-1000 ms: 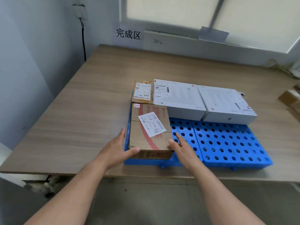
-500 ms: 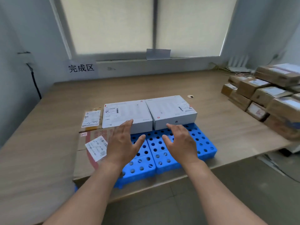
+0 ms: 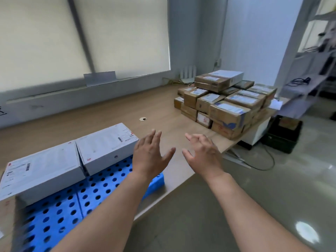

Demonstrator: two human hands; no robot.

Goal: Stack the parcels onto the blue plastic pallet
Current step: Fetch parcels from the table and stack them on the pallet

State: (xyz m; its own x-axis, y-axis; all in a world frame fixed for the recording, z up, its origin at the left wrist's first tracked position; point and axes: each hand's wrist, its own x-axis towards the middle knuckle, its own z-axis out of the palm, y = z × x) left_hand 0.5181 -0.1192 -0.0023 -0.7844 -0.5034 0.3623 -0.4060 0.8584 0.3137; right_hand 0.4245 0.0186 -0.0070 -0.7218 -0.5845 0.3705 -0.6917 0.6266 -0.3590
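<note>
— Two hands out over the table edge, backs up, holding nothing. Fingers of the left hand straight and close together, thumb splayed toward its neighbour. Fingers of the right hand spread and loosely bent, likewise gripping nothing.

— And the blue plastic pallet?

— Left of and below the left hand, flat on the wooden table, its right corner just under that wrist, its perforated top partly hidden by the left forearm.

— Loaded?

— Partly. Two flat boxes side by side along its far edge. First white parcel just left of the left hand's fingers; touching or not, cannot tell. Second white parcel further left, pressed against the first. Printed labels on both tops. Bare blue surface on the near side. Brown carton at the far left margin, blurred and cut off; on the pallet or beside it, cannot tell.

— More parcels anywhere?

— Heap of brown parcels beyond and right of the right hand, well apart from it, at the table's far right end, piled in layers, with one white-topped box on the summit.

— Anything else?

— Small round grommet on the tabletop beyond the left fingertips. Drawn window blind behind. White router past the heap. Black crate on the floor, right of the right hand, with a cable looping beside it.
</note>
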